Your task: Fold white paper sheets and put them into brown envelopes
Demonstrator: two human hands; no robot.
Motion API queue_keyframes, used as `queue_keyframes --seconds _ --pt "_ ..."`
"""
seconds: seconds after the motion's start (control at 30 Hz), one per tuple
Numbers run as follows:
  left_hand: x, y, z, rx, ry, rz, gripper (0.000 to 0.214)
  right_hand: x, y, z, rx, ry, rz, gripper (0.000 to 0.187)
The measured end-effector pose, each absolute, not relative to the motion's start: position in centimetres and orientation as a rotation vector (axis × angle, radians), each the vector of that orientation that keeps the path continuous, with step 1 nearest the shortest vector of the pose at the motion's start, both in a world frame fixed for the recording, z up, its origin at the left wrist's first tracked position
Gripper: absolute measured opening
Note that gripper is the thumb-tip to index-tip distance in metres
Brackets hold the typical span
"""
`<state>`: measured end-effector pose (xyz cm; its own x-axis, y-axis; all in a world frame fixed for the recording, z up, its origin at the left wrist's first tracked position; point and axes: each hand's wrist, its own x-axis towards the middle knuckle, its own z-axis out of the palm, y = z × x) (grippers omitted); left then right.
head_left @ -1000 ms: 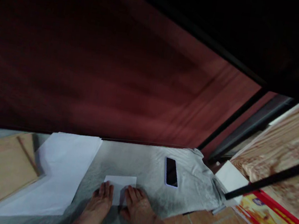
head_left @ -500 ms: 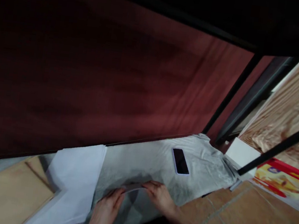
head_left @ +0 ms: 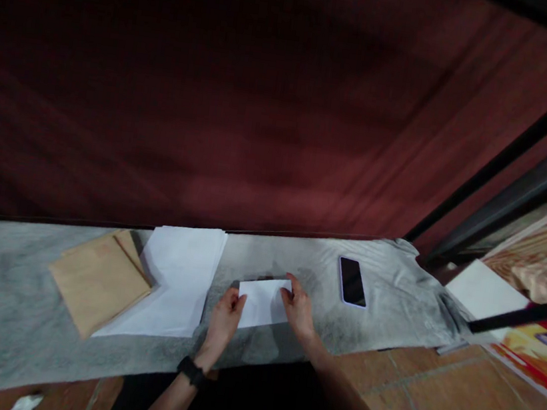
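Low in the middle of the frame, a folded white paper (head_left: 262, 302) is held just above the grey cloth (head_left: 15, 292), pinched at both short ends: the left hand (head_left: 224, 317) grips its left edge, the right hand (head_left: 298, 309) its right edge. No writing shows on it. Left of it lies a stack of white sheets (head_left: 175, 279), overlapping brown envelopes (head_left: 97, 276) further left. A dark-screened phone (head_left: 353, 281) rests to the right. At the far right edge sits a red-and-yellow printed sheet (head_left: 539, 351), its lettering too blurred to read.
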<state>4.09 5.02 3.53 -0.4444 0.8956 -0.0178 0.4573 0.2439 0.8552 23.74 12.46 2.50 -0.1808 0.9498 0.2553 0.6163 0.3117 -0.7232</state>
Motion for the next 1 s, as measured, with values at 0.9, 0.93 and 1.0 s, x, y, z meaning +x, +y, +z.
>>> queue_keyframes --seconds 0.9,0.93,1.0 --pt "10.2 3.4 1.9 2.197 2.070 0.585 0.057 24.3 7.1 0.5 -1.169 -2.627 0.119 0.062" --pt "9.9 3.2 1.8 2.201 2.058 0.577 0.061 24.5 7.1 0.5 -1.156 -2.638 0.109 0.061" --pt "9.1 2.8 1.7 2.218 2.041 0.562 0.067 24.7 7.2 0.4 -1.136 -2.645 0.086 0.058"
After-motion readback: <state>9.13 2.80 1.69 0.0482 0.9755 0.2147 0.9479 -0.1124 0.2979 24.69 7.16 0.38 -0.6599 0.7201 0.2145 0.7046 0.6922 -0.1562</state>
